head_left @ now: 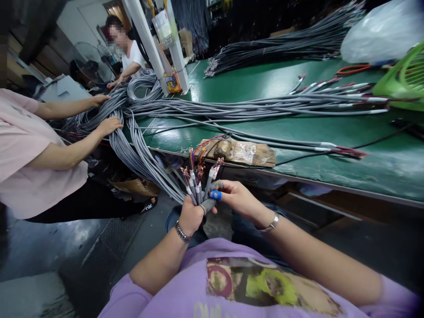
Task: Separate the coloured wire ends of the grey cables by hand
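Observation:
My left hand (192,215) is closed around a bunch of grey cables (198,194), whose ends stand upright with white sleeves and fanned coloured wires with bare copper tips. My right hand (232,198) pinches one cable (207,185) at the right of the bunch, beside the left hand. Grey and blue wraps cover some of my fingertips. The grey cable lengths (152,163) run from my left hand up to the pile at the left. Just beyond the hands, a wooden block (255,152) with clear tape lies at the table edge, with thin wires across it.
Grey cables (265,109) stretch along the green table (331,170). Black cable bundles (265,53), a white plastic bag (380,33) and a green basket (402,77) are farther back. A co-worker in pink (29,150) handles the cable pile at left; another person (134,57) stands behind.

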Tool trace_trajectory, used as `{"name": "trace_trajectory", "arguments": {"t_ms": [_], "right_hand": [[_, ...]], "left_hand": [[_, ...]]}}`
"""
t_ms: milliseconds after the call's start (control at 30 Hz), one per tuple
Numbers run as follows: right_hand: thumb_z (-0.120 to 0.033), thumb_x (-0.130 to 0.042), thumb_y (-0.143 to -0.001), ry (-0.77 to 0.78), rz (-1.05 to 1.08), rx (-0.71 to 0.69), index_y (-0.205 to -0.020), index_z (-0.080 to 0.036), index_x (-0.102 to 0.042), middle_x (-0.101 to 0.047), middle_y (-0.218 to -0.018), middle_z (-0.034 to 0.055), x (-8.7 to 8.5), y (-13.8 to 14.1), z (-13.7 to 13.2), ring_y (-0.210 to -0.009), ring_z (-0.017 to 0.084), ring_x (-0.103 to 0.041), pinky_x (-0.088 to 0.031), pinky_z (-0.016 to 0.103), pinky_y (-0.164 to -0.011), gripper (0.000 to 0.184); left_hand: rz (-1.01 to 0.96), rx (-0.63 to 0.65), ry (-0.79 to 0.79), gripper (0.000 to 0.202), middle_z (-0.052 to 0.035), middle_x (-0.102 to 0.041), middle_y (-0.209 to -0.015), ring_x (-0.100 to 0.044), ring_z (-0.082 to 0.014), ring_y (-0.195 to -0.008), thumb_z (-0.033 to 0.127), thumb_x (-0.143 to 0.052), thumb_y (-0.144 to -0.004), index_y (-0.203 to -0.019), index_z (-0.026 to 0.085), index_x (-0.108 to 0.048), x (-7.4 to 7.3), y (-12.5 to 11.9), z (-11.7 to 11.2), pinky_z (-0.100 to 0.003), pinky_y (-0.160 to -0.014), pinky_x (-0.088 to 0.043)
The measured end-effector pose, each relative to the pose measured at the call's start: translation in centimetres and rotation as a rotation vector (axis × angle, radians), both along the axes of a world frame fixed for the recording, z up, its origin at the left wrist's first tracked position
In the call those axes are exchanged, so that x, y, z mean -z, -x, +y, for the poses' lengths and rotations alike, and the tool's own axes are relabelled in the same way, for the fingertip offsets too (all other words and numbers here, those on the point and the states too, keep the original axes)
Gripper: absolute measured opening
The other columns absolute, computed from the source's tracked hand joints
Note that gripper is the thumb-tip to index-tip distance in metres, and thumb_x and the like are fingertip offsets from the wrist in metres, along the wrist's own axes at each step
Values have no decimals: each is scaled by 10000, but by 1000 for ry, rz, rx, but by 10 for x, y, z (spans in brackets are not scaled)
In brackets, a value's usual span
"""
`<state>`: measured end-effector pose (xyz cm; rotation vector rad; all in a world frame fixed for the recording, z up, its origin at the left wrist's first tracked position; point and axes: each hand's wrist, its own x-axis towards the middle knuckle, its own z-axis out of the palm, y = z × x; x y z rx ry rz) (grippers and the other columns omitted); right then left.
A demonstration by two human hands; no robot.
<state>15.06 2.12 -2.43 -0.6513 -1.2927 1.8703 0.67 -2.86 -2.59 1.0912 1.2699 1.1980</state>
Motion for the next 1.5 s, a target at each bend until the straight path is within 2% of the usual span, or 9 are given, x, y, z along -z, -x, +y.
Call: {"name": "trace_trajectory", "arguments": {"t_ms": [200,433,533,633,700,867,1100,1300,1500], "right_hand": [[-286,-824,-588,149,79,239,-790,-169,-665,-654,-686,-5,13,6,-3,-591,113,-570,-437,255,-587,282],[-280,-810,-629,178,113,241,-826,-177,-661,-651,-715,-1,14,5,-6,-606,105,-560,-445,239,-586,268],[-401,-743,-707,337,187,224,-827,-177,-659,-652,-745,12,14,2,3,-595,95,-542,-468,229,-579,267],[-573,-604,-778,492,222,145,-843,-176,-652,-653,-776,37,10,1,17,-624,116,-569,-487,240,-567,405],[-610,-599,-763,487,208,125,-831,-176,-645,-639,-748,28,5,4,26,-604,116,-562,-478,238,-540,442],[-512,-772,-637,341,206,203,-696,-172,-601,-559,-607,-30,-1,10,33,-528,82,-481,-432,212,-511,386],[-432,-812,-603,397,287,189,-726,-162,-641,-594,-643,-23,3,7,33,-584,95,-512,-435,233,-560,342],[-411,-751,-697,390,326,159,-780,-169,-638,-597,-651,-14,10,9,33,-576,110,-506,-434,264,-567,280],[-541,-650,-759,463,273,93,-804,-177,-641,-644,-745,22,14,0,25,-622,122,-568,-478,275,-606,367]], "left_hand": [[-134,-157,-57,187,-22,-628,-492,-603,-146,-540,286,-713,-691,-571,154,-657,5,-5,3,-270,-610,-488],[-202,-249,-72,193,-4,-600,-453,-593,-136,-499,281,-734,-667,-558,153,-639,0,-8,5,-267,-592,-488],[-266,-287,-75,188,9,-603,-454,-581,-129,-459,280,-743,-641,-571,156,-621,-5,-9,6,-267,-557,-486],[-284,-285,-92,189,13,-609,-457,-586,-131,-452,286,-747,-637,-588,156,-618,-8,-12,8,-270,-556,-491],[-274,-270,-103,186,9,-617,-463,-606,-141,-481,292,-747,-645,-603,157,-626,-9,-15,10,-274,-578,-499],[-238,-261,-119,187,-4,-641,-495,-645,-157,-561,299,-732,-682,-602,157,-639,-8,-19,17,-288,-654,-512],[-219,-243,-103,190,-9,-630,-478,-640,-157,-566,280,-730,-684,-571,151,-647,-5,-21,23,-282,-639,-508],[-210,-236,-83,193,-15,-627,-477,-634,-157,-562,277,-749,-651,-552,146,-648,-6,-24,23,-270,-610,-494],[-201,-231,-103,217,-12,-608,-450,-606,-147,-507,322,-736,-668,-572,149,-645,-7,-20,15,-256,-545,-465]]}}
